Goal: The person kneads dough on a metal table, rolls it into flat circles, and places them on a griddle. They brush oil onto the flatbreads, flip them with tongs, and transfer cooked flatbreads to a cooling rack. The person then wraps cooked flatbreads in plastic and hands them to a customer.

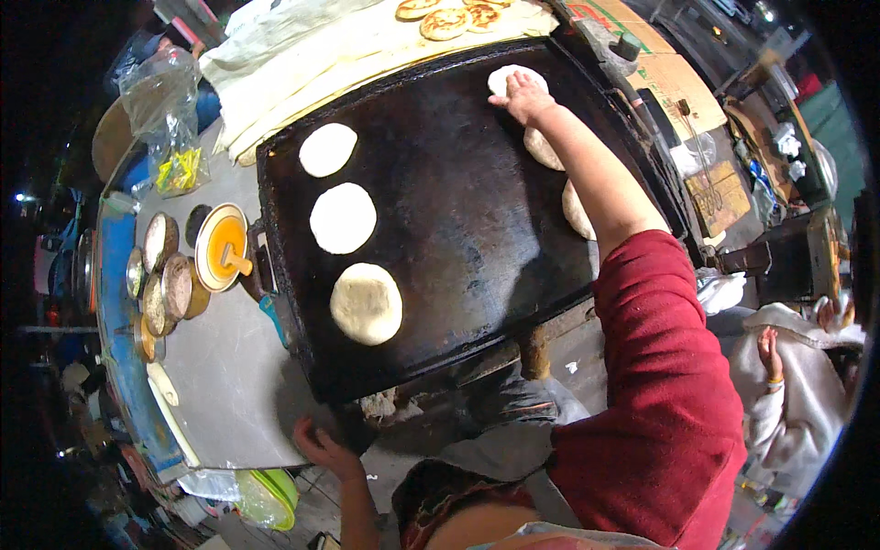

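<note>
My right hand reaches over the dark metal griddle, its fingers spread on a white dough round at the far right corner. Two more rounds lie below it, partly hidden by my forearm. Down the griddle's left side are a small round, a larger white one and a thicker one with a dented top. My left hand hangs at the near edge of the grey table, holding nothing that I can see, its fingers slightly apart.
On the left stand a bowl of orange liquid with a wooden-handled tool, and several small tins. Browned flatbreads lie on cloth behind the griddle. A person in a light garment is at the right. Flattened cardboard lies beyond the griddle.
</note>
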Available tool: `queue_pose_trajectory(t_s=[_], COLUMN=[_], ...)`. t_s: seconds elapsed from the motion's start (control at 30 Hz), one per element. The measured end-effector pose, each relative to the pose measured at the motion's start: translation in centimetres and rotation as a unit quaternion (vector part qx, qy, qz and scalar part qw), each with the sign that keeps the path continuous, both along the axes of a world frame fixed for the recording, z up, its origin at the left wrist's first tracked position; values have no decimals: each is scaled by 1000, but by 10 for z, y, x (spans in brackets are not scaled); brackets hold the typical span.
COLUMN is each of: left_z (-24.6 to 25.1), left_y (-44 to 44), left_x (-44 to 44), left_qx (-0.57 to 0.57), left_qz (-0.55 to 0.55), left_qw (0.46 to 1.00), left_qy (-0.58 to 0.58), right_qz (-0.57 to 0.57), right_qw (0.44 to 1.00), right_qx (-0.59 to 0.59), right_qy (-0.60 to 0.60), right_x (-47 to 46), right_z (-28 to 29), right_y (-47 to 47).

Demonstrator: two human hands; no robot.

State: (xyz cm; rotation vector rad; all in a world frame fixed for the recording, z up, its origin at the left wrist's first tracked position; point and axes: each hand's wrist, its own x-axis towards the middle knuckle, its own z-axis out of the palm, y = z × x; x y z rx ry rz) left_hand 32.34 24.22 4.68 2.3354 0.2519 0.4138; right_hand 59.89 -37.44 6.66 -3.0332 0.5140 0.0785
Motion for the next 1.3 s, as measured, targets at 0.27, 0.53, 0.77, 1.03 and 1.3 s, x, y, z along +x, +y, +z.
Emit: queue_pose_trajectory(t_s=[0.27, 0.53, 0.77, 1.03, 1.3], left_z=[-4, 18, 23, 28, 21], left_y=[1, -4, -2, 0, -2], left_x=[-5, 2, 9, 7, 9], left_qx=[-29, -41, -52, -82, -64], left_qz=[-13, -59, -68, -95, -92], left_qw=[999, 994, 992, 991, 990], left_qy=[-30, -77, -95, -46, -85], right_qz=[246, 294, 197, 218, 310], right_qw=[895, 938, 946, 884, 828], right_qx=[258, 127, 219, 348, 394], right_qy=[-267, -135, -139, -224, -250], right_x=[15, 19, 67, 94, 42], right_z=[58, 50, 64, 84, 95], right_y=[214, 478, 453, 487, 480])
